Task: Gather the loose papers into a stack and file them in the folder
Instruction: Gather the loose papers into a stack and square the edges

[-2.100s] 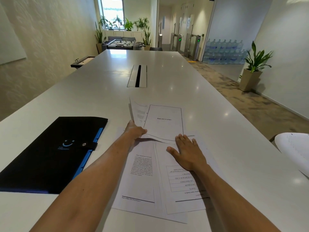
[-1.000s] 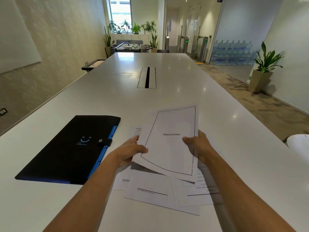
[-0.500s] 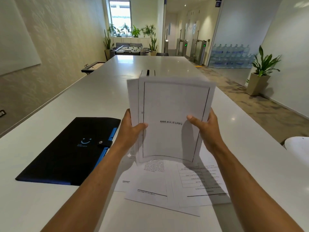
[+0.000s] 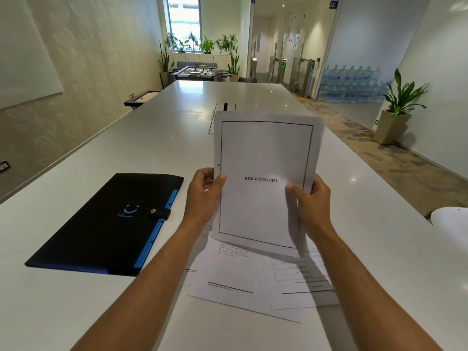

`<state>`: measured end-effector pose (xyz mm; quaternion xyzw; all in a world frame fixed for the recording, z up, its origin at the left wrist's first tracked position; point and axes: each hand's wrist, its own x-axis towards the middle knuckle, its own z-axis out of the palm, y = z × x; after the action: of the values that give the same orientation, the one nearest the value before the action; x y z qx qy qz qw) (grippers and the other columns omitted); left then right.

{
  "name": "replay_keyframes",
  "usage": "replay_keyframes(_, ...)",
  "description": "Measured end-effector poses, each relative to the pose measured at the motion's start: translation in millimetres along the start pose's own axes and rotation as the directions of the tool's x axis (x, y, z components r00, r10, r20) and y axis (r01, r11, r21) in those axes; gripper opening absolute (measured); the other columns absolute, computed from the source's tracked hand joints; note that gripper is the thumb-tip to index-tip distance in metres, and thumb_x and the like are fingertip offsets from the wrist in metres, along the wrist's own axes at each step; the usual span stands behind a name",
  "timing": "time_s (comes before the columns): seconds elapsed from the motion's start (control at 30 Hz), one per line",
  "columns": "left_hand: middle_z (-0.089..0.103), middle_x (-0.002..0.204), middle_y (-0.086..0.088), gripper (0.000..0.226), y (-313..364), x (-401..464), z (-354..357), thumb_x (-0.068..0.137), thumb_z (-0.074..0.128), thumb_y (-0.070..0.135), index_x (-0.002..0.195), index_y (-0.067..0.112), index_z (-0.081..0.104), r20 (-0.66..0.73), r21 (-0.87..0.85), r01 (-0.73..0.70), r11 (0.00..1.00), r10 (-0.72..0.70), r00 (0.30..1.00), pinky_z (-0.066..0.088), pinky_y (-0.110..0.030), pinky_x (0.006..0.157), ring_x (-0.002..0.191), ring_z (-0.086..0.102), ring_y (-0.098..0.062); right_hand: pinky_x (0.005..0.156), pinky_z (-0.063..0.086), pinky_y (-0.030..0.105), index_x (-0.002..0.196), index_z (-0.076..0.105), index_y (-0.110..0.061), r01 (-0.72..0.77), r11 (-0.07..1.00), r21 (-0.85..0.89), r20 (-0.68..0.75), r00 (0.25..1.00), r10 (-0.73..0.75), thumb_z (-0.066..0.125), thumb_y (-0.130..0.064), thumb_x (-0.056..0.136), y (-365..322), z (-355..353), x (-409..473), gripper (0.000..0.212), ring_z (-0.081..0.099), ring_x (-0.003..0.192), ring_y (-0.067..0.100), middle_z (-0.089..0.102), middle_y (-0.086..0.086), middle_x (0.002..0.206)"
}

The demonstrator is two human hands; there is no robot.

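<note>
White table (image 4: pixel 253 102) | closed black folder (image 4: pixel 106 224) near-left | loose papers (image 4: pixel 243 282) near-centre, fanned | upright sheets (image 4: pixel 266 178), "BIBLIOGRAPHY" | left hand (image 4: pixel 205 196), right hand (image 4: pixel 310 198) pinch side edges | risk: uneven sheets slip, snapped folder blocks filing.

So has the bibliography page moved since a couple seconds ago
Yes. The bibliography page has come up off the table; it lay flat to the right of the black folder, and both hands now hold it upright.
</note>
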<state>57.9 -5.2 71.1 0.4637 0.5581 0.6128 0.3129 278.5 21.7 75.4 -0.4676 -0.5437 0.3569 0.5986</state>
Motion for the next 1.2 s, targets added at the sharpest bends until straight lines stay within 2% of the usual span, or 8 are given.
replay_keyframes(0.07, 0.058, 0.120, 0.000, 0.035, -9.4, 1.1, -5.7, 0.092, 0.059, 0.040, 0.116, 0.015, 0.058, -0.132, 0.178, 0.005, 0.984, 0.019, 0.991, 0.046, -0.033, 0.097, 0.112, 0.054, -0.014, 0.059, 0.050, 0.019, 0.091, 0.063, -0.017, -0.079, 0.997, 0.004, -0.030, 0.996, 0.079, 0.064, 0.006, 0.080, -5.3, -10.3, 7.5, 0.026, 0.060, 0.070, 0.014, 0.064, 0.001, 0.081)
replay_keyframes(0.17, 0.043, 0.141, -0.007, 0.049, -29.0, 2.8, -20.3, 0.088, 0.060, 0.046, 0.127, 0.017, 0.050, -0.252, 0.525, 0.171, 0.834, -0.040, 0.967, 0.040, -0.042, 0.101, 0.129, 0.040, -0.025, 0.070, 0.053, 0.027, 0.097, 0.063, -0.008, -0.298, 0.955, 0.005, 0.012, 0.954, 0.298, 0.060, 0.012, 0.078, 1.1, -36.7, 18.3, 0.028, 0.064, 0.078, 0.020, 0.068, 0.011, 0.091)
replay_keyframes(0.27, 0.033, 0.149, -0.010, 0.066, -41.9, -3.1, -27.5, 0.085, 0.064, 0.047, 0.138, 0.017, 0.039, -0.219, 0.614, 0.298, 0.731, -0.204, 0.954, 0.035, -0.052, 0.107, 0.135, 0.032, -0.030, 0.072, 0.052, 0.031, 0.090, 0.063, -0.002, -0.438, 0.892, -0.114, -0.031, 0.899, 0.438, 0.062, 0.010, 0.077, 19.7, -61.3, 19.7, 0.018, 0.064, 0.080, 0.026, 0.067, 0.019, 0.095)
replay_keyframes(0.4, 0.032, 0.150, -0.011, 0.075, -49.8, -13.1, -24.6, 0.083, 0.065, 0.050, 0.142, 0.018, 0.034, -0.189, 0.667, 0.318, 0.674, -0.260, 0.947, 0.032, -0.052, 0.108, 0.136, 0.031, -0.032, 0.064, 0.046, 0.030, 0.095, 0.062, 0.002, -0.491, 0.807, -0.328, -0.092, 0.867, 0.490, 0.060, 0.004, 0.079, 41.6, -78.0, 11.6, 0.017, 0.060, 0.084, 0.032, 0.064, 0.016, 0.087)
replay_keyframes(0.53, 0.038, 0.146, -0.011, 0.074, -48.0, -18.3, -18.5, 0.082, 0.064, 0.051, 0.142, 0.018, 0.035, -0.178, 0.662, 0.338, 0.669, -0.297, 0.938, 0.034, -0.049, 0.107, 0.132, 0.036, -0.032, 0.067, 0.044, 0.033, 0.098, 0.056, -0.005, -0.389, 0.620, -0.681, -0.143, 0.902, 0.408, 0.053, -0.010, 0.083, 58.0, -80.6, 3.0, 0.016, 0.055, 0.077, 0.027, 0.062, 0.015, 0.098)
replay_keyframes(0.67, 0.042, 0.140, -0.013, 0.072, -44.6, -24.3, -12.0, 0.082, 0.065, 0.049, 0.140, 0.017, 0.036, -0.157, 0.658, 0.329, 0.677, -0.305, 0.939, 0.039, -0.047, 0.104, 0.127, 0.042, -0.031, 0.090, 0.040, 0.046, 0.119, 0.049, -0.008, -0.314, 0.379, -0.870, -0.173, 0.916, 0.363, 0.056, -0.022, 0.079, 63.2, -71.9, -0.9, 0.043, 0.048, 0.111, 0.040, 0.055, 0.019, 0.117)
replay_keyframes(0.97, 0.042, 0.146, -0.014, 0.073, -32.3, -23.3, -10.3, 0.088, 0.069, 0.030, 0.146, 0.009, 0.030, -0.038, 0.340, 0.425, 0.839, -0.440, 0.897, 0.036, -0.026, 0.081, 0.124, 0.047, -0.024, 0.081, 0.049, 0.041, 0.119, 0.049, -0.009, -0.283, 0.490, -0.825, -0.046, 0.896, 0.442, 0.059, -0.029, 0.079, 58.0, -27.6, -4.0, 0.046, 0.055, 0.104, 0.037, 0.056, 0.016, 0.116)
replay_keyframes(1.2, 0.042, 0.145, -0.015, 0.079, -33.1, -22.4, -7.8, 0.084, 0.074, 0.018, 0.147, 0.010, 0.027, 0.083, 0.076, 0.551, 0.831, -0.556, 0.827, 0.044, -0.032, 0.095, 0.113, 0.059, -0.023, 0.068, 0.040, 0.032, 0.113, 0.051, -0.008, -0.226, 0.551, -0.803, 0.030, 0.909, 0.415, 0.059, -0.023, 0.080, 57.3, 1.8, -15.5, 0.038, 0.057, 0.093, 0.031, 0.059, 0.012, 0.108)
